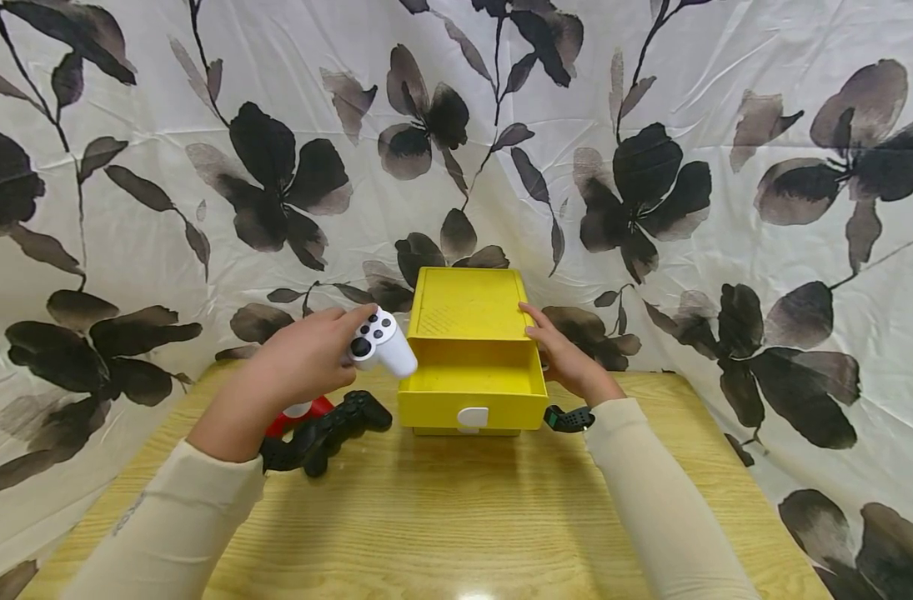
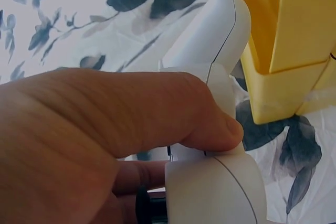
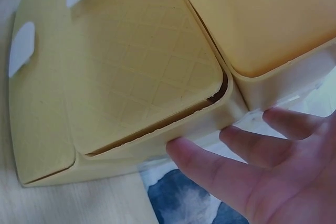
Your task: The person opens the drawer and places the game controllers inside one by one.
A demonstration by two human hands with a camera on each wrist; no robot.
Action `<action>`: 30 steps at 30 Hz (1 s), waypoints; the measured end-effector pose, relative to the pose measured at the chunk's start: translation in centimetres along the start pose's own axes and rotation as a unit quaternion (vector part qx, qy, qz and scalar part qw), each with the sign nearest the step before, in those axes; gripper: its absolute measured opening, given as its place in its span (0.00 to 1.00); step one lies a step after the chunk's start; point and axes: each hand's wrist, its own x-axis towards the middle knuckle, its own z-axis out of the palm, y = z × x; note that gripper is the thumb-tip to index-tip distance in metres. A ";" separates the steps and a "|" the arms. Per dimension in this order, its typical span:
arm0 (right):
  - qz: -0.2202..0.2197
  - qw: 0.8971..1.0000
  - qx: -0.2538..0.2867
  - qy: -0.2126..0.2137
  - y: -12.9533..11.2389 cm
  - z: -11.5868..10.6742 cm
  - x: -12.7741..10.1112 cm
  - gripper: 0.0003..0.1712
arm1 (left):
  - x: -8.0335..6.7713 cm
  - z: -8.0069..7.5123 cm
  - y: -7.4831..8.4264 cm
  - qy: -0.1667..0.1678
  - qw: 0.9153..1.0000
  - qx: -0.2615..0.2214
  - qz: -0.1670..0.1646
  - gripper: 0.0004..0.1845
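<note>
My left hand [image 1: 306, 354] grips a white game controller [image 1: 400, 357], held up at the left front of a yellow drawer unit [image 1: 471, 304]. In the left wrist view the thumb [image 2: 210, 127] lies across the controller's edge. The unit's top drawer [image 1: 433, 410] is pulled out, its bare inside facing up, with a white handle [image 1: 473, 417] on the front. My right hand [image 1: 569, 358] rests against the unit's right side. Its fingertips [image 3: 181, 148] touch the yellow wall with fingers extended, and other drawers with white handles [image 3: 22, 48] stand closed.
A black game controller [image 1: 343, 425] lies on the wooden table [image 1: 441, 517] below my left hand. Partly hidden behind it is a red and white object [image 1: 321, 406]. A flower-print cloth [image 1: 516, 200] hangs behind the table.
</note>
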 end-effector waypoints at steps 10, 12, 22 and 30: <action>0.001 1.000 -0.007 0.000 0.2 -0.1 0.2 0.35 | 1.0 -0.1 0.8 0.016 1.000 0.006 0.024 0.43; 0.001 1.000 -0.007 0.001 0.2 -0.1 0.2 0.35 | 1.3 -0.2 1.1 0.013 1.000 0.008 0.024 0.43; 0.000 1.000 -0.017 -0.002 0.2 -0.1 0.1 0.33 | 2.4 -0.5 2.3 0.006 0.999 0.021 0.044 0.42; -0.002 1.000 -0.015 -0.004 0.4 -0.2 0.3 0.34 | 3.3 -0.5 3.3 0.005 0.999 0.011 0.049 0.42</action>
